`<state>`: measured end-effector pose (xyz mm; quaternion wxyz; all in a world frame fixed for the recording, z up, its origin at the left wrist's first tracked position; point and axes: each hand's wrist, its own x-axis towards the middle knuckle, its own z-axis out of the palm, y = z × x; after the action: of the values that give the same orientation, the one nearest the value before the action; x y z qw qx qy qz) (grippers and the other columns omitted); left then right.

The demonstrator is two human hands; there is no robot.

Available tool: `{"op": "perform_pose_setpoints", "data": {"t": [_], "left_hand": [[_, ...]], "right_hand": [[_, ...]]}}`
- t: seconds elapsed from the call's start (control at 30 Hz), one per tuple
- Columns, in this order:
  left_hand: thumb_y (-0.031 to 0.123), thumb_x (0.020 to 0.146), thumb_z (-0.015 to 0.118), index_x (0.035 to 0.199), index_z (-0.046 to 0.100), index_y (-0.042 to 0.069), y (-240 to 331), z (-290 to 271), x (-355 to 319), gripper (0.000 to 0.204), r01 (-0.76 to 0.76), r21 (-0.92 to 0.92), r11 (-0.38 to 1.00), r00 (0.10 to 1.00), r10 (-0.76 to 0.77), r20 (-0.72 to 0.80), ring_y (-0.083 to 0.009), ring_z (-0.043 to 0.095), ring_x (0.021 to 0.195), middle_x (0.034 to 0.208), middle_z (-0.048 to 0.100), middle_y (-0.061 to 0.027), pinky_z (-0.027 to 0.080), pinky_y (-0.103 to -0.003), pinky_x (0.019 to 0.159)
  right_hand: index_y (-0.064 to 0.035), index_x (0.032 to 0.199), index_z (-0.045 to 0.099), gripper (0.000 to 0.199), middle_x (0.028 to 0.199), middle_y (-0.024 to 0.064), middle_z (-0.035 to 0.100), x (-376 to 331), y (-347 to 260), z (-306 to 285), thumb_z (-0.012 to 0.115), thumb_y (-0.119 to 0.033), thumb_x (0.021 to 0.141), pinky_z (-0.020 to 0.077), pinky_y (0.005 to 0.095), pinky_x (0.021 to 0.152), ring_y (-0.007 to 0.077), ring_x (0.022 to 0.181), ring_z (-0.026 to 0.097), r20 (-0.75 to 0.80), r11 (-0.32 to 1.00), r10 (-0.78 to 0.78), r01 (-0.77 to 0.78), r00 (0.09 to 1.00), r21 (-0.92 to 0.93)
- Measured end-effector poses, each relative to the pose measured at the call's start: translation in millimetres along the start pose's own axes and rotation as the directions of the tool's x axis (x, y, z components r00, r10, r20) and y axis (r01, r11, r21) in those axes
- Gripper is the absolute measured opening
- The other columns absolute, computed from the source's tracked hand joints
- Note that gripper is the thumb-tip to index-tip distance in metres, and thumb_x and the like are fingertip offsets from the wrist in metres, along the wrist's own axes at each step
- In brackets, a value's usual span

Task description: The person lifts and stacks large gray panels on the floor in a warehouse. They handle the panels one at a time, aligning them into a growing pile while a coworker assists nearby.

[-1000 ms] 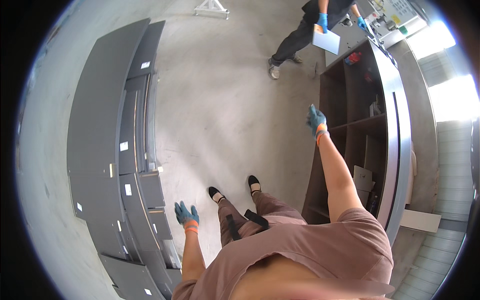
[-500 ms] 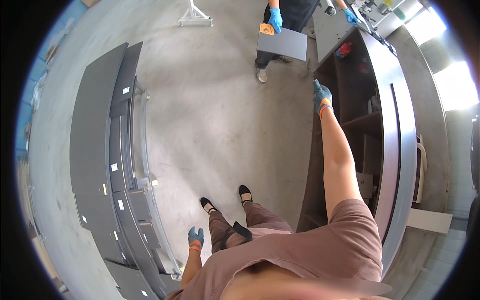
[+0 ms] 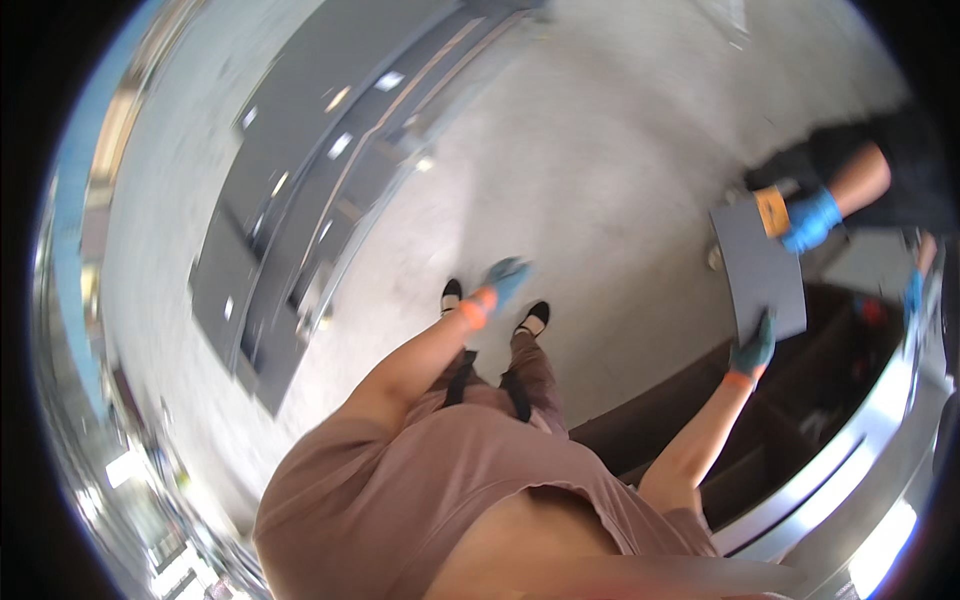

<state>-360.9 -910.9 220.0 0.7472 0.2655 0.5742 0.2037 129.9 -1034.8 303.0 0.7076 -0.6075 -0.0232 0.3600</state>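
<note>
My right hand [image 3: 753, 348], in a dark teal glove with an orange cuff, grips the near end of a flat grey panel [image 3: 757, 262], its thumb on the top face. A co-worker's blue-gloved hand [image 3: 811, 221] has hold of the far part of the same panel, beside an orange square [image 3: 771, 211] with a dark mark. My left hand [image 3: 508, 279], gloved alike, hangs over the floor in front of my shoes. It is blurred, but its fingers look stretched out with nothing in them.
A rack on the left carries several dark grey panels [image 3: 300, 160] with small white labels. At the right lies a dark brown cabinet [image 3: 690, 395] with open compartments, a red item [image 3: 868, 312] inside. The co-worker's other gloved hand [image 3: 913, 292] is beyond it.
My view has turned toward the left. My right hand has moved from the cabinet edge to the grey panel, which the co-worker has brought closer. My left hand has come up and forward.
</note>
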Motion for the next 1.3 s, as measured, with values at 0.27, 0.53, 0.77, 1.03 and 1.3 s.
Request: {"op": "perform_pose_setpoints", "data": {"t": [0.27, 0.53, 0.77, 1.03, 1.3], "left_hand": [[0.044, 0.092, 0.065, 0.118, 0.061, 0.013, 9, 4, -85, 0.04, 0.23, -0.857, 0.461, 0.97, -0.042, 0.238, -0.0192, 0.067, 0.097, 0.11, 0.069, -0.0033, 0.056, -0.04, 0.087], [0.018, 0.093, 0.066, 0.115, 0.061, 0.009, -84, -331, -109, 0.024, -0.381, -0.923, 0.059, 0.918, 0.147, -0.369, -0.0235, 0.064, 0.108, 0.113, 0.068, -0.0057, 0.053, -0.041, 0.097], [0.022, 0.094, 0.065, 0.118, 0.063, 0.007, -144, -612, -133, 0.028, -0.663, -0.731, -0.162, 0.735, 0.046, -0.677, -0.0282, 0.062, 0.111, 0.116, 0.067, -0.008, 0.051, -0.046, 0.099], [0.025, 0.096, 0.062, 0.121, 0.062, 0.006, -185, -761, -108, 0.032, -0.753, -0.565, -0.339, 0.638, -0.164, -0.752, -0.0311, 0.058, 0.117, 0.124, 0.063, -0.0109, 0.048, -0.05, 0.102], [0.046, 0.094, 0.059, 0.125, 0.061, 0.012, -181, -785, -97, 0.045, -0.575, -0.818, -0.032, 0.745, -0.434, -0.506, -0.033, 0.053, 0.122, 0.13, 0.061, -0.0094, 0.046, -0.054, 0.102]], "right_hand": [[0.0054, 0.13, 0.055, 0.053, 0.12, 0.0095, 0.062, -216, 156, 174, 0.067, -0.03, 0.093, 0.0504, 0.0336, 0.088, 0.0174, 0.102, 0.06, 0.449, 0.884, 0.275, -0.039, 0.85, -0.467], [-0.0036, 0.128, 0.055, 0.045, 0.104, 0.0083, 0.065, -370, 319, 336, 0.06, -0.036, 0.096, 0.0537, 0.031, 0.078, 0.018, 0.091, 0.064, 0.417, 0.567, 0.801, -0.322, 0.429, -0.758], [-0.0093, 0.116, 0.058, 0.027, 0.096, 0.0042, 0.065, -466, 493, 295, 0.056, -0.029, 0.097, 0.0513, 0.0301, 0.07, 0.0166, 0.083, 0.063, 0.294, 0.312, 0.947, -0.155, 0.129, -0.937], [-0.0056, 0.105, 0.067, 0.027, 0.088, 0.0029, 0.067, -559, 490, 323, 0.06, -0.029, 0.094, 0.0492, 0.0311, 0.068, 0.0153, 0.077, 0.062, 0.2, 0.172, 0.936, 0.118, 0.288, -0.978], [-0.0059, 0.115, 0.066, 0.042, 0.112, 0.0174, 0.067, -515, 590, 401, 0.063, -0.039, 0.09, 0.0489, 0.0395, 0.094, 0.0308, 0.106, 0.063, 0.72, 0.071, 0.597, 0.871, 0.354, -0.487]]}}
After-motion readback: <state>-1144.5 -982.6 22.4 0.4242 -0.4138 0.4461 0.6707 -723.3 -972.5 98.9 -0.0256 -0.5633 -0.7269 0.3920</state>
